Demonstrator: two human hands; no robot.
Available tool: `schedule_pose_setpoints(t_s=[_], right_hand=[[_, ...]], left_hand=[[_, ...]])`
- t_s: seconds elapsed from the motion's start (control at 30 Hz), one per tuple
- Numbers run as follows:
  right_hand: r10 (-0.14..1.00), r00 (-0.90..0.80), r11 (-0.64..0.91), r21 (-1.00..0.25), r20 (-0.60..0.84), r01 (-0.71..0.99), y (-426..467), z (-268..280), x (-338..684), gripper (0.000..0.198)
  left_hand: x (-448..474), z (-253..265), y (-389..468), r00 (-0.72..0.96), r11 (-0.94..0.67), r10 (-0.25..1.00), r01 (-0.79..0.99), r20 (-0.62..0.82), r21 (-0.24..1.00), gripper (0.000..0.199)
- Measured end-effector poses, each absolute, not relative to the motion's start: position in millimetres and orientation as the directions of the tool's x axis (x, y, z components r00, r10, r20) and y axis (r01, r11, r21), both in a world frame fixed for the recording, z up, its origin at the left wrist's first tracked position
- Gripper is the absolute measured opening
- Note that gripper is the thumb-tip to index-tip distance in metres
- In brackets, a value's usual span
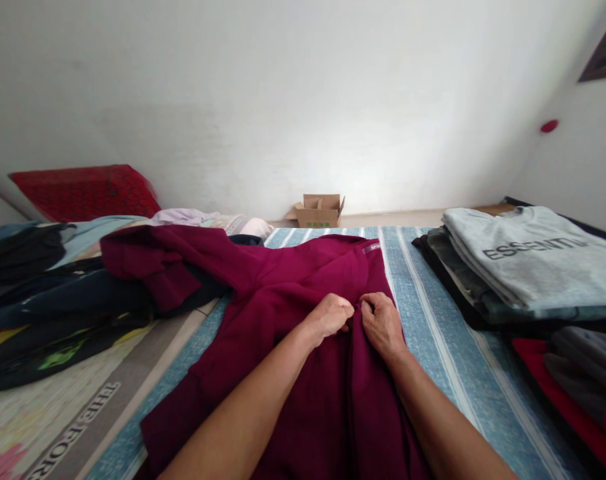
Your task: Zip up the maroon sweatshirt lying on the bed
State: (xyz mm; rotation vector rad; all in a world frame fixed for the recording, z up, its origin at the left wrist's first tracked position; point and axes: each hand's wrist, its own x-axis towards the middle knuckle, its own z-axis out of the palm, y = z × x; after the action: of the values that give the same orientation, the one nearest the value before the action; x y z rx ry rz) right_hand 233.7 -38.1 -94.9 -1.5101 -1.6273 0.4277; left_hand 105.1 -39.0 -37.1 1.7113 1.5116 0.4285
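A maroon sweatshirt [283,287] lies spread over the bed in front of me. One of its sleeves stretches to the left, its cuff end folded over, and a small lettered label shows near its top right edge. My left hand [330,316] is closed in a pinch on the fabric right of the middle. Just beside it, my right hand [383,325] pinches the same stretch of cloth. A ridge of fabric is gathered between my fingertips and runs down towards me. The exact bit of cloth under the fingers is hidden.
Dark clothes [97,293] lie in a loose heap at the left, on a printed blanket [117,373]. Folded clothes are stacked at the right, a grey sweatshirt [537,257] on top. Beyond the blue striped sheet [433,333] stands an open cardboard box [319,215] by the wall.
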Motion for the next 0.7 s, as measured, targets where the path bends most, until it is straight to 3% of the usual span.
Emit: schedule_pose_setpoints(t_s=[0.1, 0.27, 0.4, 0.57, 0.7], right_hand=[[0.935, 0.076, 0.201, -0.694, 0.346, 0.692, -38.1, -94.9, 233.1, 0.026], [0.944, 0.043, 0.193, -0.655, 0.326, 0.730, -39.7, -93.1, 232.1, 0.023], [0.957, 0.024, 0.175, -0.638, 0.290, 0.750, -42.9, -89.5, 230.7, 0.019], [0.965, 0.005, 0.161, -0.611, 0.261, 0.775, -45.4, -87.0, 229.8, 0.020], [0.965, -0.013, 0.171, -0.594, 0.260, 0.786, -45.5, -88.5, 230.4, 0.025]], left_hand=[[105.8, -34.3, -42.2, 0.183, 0.084, 0.952, 0.614, -0.246, 0.785, 0.029], [106.9, -35.6, -43.8, 0.222, 0.039, 0.950, 0.612, -0.219, 0.790, 0.017], [109.1, -35.2, -46.4, 0.187, -0.049, 0.968, 0.792, -0.166, 0.609, 0.022], [114.7, -31.1, -57.8, 0.122, -0.102, 0.991, 0.952, -0.050, 0.289, 0.023], [114.7, -33.7, -66.0, 0.146, -0.136, 0.989, 0.966, -0.031, 0.220, 0.017]])
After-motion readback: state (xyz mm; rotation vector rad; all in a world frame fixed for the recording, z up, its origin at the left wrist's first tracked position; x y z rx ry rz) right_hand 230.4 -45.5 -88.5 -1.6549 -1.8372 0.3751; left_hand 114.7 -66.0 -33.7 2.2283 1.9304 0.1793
